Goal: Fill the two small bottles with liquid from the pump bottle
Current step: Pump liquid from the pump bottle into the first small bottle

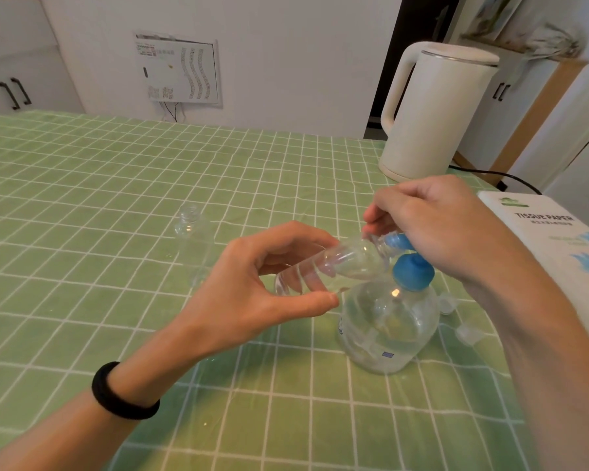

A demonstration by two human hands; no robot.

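Left hand (252, 290) pinches tilted small bottle (337, 263), right hand (432, 226) curled over pump bottle (388, 328) top

A green checked tablecloth (116, 185) covers the table. At its far right corner stands a cream electric kettle (436, 113), with a black cord (480, 171) trailing off behind its base. A white pack marked "TISSUE PAPER" (544, 239) lies along the right edge. A white wall panel (181, 74) carries printed charts, and white cabinets (31, 62) with dark handles stand at far left.
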